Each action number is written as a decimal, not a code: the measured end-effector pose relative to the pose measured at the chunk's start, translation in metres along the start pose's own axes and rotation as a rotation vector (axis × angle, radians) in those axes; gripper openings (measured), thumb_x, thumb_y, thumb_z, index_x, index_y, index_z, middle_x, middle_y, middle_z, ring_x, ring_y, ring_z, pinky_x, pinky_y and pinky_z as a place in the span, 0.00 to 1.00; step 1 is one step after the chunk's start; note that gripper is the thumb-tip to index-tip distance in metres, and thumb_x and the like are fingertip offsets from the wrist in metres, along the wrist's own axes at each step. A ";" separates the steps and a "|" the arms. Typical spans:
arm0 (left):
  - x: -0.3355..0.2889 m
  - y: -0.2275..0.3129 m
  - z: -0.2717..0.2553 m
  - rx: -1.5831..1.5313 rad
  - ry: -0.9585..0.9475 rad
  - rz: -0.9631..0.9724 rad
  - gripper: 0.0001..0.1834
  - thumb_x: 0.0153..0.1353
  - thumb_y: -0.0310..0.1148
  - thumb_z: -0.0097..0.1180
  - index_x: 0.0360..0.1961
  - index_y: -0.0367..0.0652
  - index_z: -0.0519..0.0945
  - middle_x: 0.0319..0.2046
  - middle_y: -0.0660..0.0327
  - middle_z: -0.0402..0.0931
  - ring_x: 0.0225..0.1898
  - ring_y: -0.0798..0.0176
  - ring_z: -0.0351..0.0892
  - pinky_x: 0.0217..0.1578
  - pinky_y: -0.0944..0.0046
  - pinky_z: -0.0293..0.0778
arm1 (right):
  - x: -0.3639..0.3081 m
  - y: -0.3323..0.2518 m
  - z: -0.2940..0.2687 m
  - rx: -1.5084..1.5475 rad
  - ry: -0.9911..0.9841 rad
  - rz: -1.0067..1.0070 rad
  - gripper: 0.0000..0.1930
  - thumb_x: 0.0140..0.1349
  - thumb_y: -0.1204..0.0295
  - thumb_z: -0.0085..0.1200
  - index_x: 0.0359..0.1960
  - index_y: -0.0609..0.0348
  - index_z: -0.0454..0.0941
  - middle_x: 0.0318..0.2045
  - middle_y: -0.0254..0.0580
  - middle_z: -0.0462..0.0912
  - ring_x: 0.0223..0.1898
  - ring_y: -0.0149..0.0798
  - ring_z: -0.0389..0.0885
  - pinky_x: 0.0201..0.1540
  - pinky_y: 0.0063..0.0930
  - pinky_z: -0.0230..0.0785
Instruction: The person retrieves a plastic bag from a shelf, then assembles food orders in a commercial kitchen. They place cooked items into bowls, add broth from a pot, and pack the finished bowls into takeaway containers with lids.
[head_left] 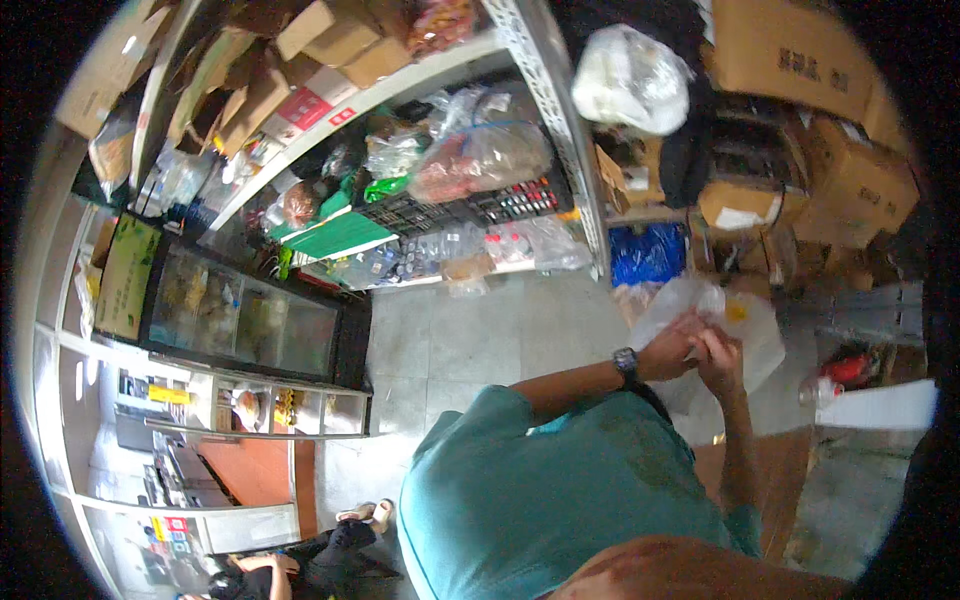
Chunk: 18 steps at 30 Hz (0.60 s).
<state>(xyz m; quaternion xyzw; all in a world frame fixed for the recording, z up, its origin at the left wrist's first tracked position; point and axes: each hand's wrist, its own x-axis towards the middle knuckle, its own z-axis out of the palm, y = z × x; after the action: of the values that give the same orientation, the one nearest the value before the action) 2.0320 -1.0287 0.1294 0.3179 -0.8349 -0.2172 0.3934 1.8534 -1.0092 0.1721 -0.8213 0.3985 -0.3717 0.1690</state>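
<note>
A translucent white plastic bag [757, 340] spreads out under and around both of my hands, with a small yellow patch on it. My left hand [666, 352], with a dark watch on the wrist, is closed on the bag's gathered upper part. Close beside it, almost touching, my right hand [716, 358] has its fingers bent and pinched on the same bag. What lies between the fingertips is too small to make out, and the bag's contents are not clear.
Ahead, a metal shelf [565, 130] holds black crates and plastic-wrapped goods. Cardboard boxes [790, 60] pile up at the right, near a blue bag [647, 253] and a full white bag [632, 80]. A glass-fronted cabinet [240, 310] stands left. Another person [300, 570] is at lower left.
</note>
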 end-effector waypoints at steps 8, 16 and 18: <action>0.010 -0.035 0.000 0.009 -0.091 -0.410 0.13 0.59 0.28 0.49 0.43 0.34 0.77 0.34 0.40 0.78 0.41 0.37 0.75 0.47 0.43 0.70 | -0.004 -0.019 0.007 -0.342 0.402 0.136 0.08 0.62 0.78 0.54 0.42 0.62 0.77 0.33 0.51 0.80 0.35 0.49 0.81 0.40 0.39 0.72; 0.045 -0.039 -0.024 0.053 -0.141 -0.532 0.09 0.59 0.32 0.49 0.31 0.38 0.78 0.28 0.43 0.78 0.36 0.38 0.78 0.39 0.42 0.73 | -0.012 0.036 0.091 0.130 -0.142 0.606 0.13 0.61 0.74 0.51 0.48 0.60 0.77 0.31 0.51 0.80 0.32 0.49 0.78 0.37 0.47 0.70; 0.050 -0.045 -0.013 0.090 -0.211 -0.459 0.08 0.57 0.32 0.50 0.28 0.39 0.78 0.27 0.43 0.78 0.35 0.38 0.78 0.37 0.43 0.73 | 0.008 0.045 0.108 -0.039 -0.197 0.279 0.13 0.60 0.75 0.53 0.47 0.59 0.78 0.30 0.49 0.80 0.31 0.48 0.78 0.36 0.46 0.71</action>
<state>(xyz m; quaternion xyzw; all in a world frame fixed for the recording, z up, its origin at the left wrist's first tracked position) 2.0336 -1.0973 0.1354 0.4918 -0.7862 -0.2953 0.2297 1.9128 -1.0457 0.0778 -0.7935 0.4971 -0.2549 0.2412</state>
